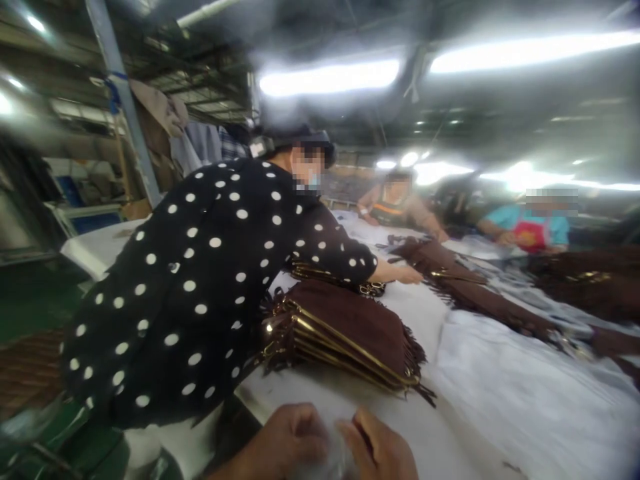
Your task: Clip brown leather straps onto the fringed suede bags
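At the bottom middle, my left hand is closed, thumb and fingers pinched together. My right hand faces it, pinched in the same way. Between them is a see-through, blurred piece of thin plastic, seemingly a clear plastic bag, with both hands gripping it. Just beyond lies a stack of dark brown fringed pouches with gold zips, apart from my hands. Its fringe and metal clasps stick out at the left end.
A co-worker in a polka-dot top leans over the white table at left, one arm reaching across. White, partly see-through sheets or bags lie at right. More brown fringed pieces lie behind. Two people work farther back.
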Available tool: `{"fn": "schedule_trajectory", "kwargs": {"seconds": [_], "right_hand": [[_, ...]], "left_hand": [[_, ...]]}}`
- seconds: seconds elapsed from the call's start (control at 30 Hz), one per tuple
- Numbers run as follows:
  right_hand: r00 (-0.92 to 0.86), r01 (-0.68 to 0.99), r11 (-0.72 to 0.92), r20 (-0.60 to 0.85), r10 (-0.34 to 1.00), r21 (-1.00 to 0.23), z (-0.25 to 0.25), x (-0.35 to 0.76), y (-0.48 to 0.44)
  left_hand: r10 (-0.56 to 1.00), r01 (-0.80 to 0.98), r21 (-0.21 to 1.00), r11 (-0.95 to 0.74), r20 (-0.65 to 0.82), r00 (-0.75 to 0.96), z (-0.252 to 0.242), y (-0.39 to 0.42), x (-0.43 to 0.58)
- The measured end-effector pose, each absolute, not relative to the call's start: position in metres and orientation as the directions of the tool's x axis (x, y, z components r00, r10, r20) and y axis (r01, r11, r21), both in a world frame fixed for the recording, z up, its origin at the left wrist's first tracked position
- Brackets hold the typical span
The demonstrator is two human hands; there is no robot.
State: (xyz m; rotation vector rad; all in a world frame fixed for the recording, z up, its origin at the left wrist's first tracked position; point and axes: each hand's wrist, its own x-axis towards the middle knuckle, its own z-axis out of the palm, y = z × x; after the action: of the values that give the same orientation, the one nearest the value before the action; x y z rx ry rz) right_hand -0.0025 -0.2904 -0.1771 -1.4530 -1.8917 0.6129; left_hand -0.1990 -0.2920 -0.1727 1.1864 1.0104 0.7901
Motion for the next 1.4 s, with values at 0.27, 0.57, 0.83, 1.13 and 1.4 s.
{"fn": "schedule_trajectory", "kwargs": {"seconds": [0.27, 0.57, 0.83, 1.13, 1.4], "right_hand": [[-0.297, 0.445, 0.245, 0.116, 0.948, -0.861, -0.134, -0.075, -0.257], [-0.328, 0.373, 0.045, -0.086, 0.941, -0.927, -0.14, -0.09, -0.255], [-0.143, 0.487, 0.028, -0.049, 0.988, -0.873, -0.155, -0.06, -0.249], [-0.047, 0.472, -0.026, -0.054, 0.997, -0.881, -0.152, -0.044, -0.268], [0.015, 0.435, -0.031, -0.027, 1.0, -0.9, -0.164, 0.005, -0.283]], "left_hand": [[0.981, 0.029, 0.991, 0.127, -0.13, 0.144, -0.163, -0.289, -0.263], [0.984, -0.028, 0.988, 0.149, -0.145, 0.108, -0.162, -0.288, -0.274], [0.991, 0.106, 0.988, 0.116, -0.122, 0.06, -0.18, -0.272, -0.282], [0.964, 0.022, 0.99, 0.14, -0.141, 0.227, -0.189, -0.268, -0.258], [0.962, 0.126, 0.986, 0.108, -0.136, 0.238, -0.171, -0.261, -0.241]]}}
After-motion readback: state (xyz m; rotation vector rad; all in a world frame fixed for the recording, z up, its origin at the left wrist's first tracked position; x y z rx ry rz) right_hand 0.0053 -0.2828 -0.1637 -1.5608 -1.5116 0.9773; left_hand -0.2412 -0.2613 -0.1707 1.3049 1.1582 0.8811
